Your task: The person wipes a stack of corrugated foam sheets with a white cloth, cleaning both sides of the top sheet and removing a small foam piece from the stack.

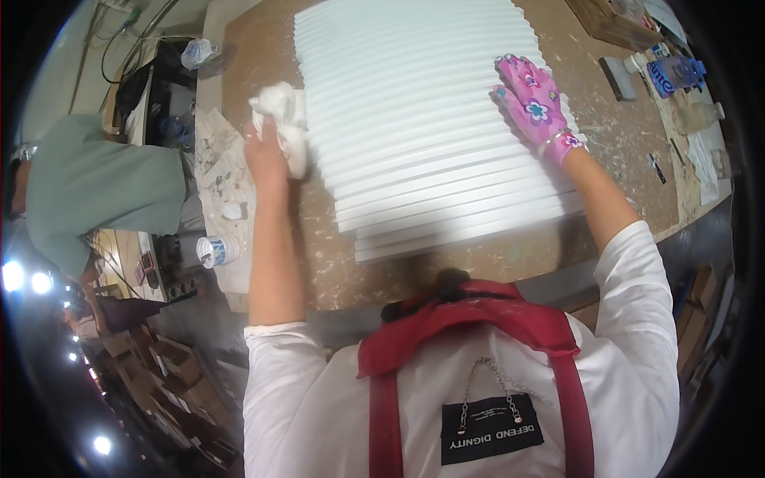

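Note:
A wide row of long white strips (422, 111) lies side by side across the brown worktable, with stepped, uneven ends. Bare and closed, my left hand (267, 151) grips a bunched white cloth (280, 111) at the left ends of the strips. My right hand (532, 103) wears a pink glove with a flower pattern. It lies flat on the strips near their right ends, fingers stretched out and holding nothing. The strips' material cannot be made out.
A white cup (217, 251) and stained paper (219, 151) lie along the table's left edge. To the right are a grey block (618, 78), a blue-labelled bottle (676, 73) and a marker (657, 168). A wooden box (613, 24) sits far right. Another person (107, 191) works at left.

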A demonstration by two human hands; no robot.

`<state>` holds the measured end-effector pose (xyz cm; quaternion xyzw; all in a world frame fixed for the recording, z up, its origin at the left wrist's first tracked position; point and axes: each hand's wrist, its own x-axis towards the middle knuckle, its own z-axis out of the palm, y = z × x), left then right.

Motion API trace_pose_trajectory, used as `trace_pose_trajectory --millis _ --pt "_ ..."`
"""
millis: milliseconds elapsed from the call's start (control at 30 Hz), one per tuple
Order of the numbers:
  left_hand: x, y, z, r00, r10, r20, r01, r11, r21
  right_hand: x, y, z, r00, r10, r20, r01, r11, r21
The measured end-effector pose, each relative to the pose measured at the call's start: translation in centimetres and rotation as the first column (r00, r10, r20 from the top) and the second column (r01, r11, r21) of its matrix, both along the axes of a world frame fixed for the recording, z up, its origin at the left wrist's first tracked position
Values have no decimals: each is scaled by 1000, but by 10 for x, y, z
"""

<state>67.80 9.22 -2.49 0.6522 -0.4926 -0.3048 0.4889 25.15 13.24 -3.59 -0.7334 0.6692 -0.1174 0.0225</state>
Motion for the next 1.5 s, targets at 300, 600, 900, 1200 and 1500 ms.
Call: trace_pose_trajectory --millis 300,600,900,1200,1500 --pt "-108 8 15 288 -332 898 561 819 123 5 -3 -6 963 -49 -266 49 999 -5" --pt "7 -6 42 533 -220 817 126 976 180 2 -3 -10 959 -74 -273 64 997 -43" --pt "-6 -13 -11 718 -274 640 210 962 177 10 -3 3 957 -108 -268 123 991 43" --pt "-24 -19 -34 944 62 -325 -35 995 89 4 -1 -2 994 -15 -110 10 999 -43" --pt "-211 -41 11 494 -370 787 665 744 -67 7 -34 6 968 -32 -249 33 999 0"
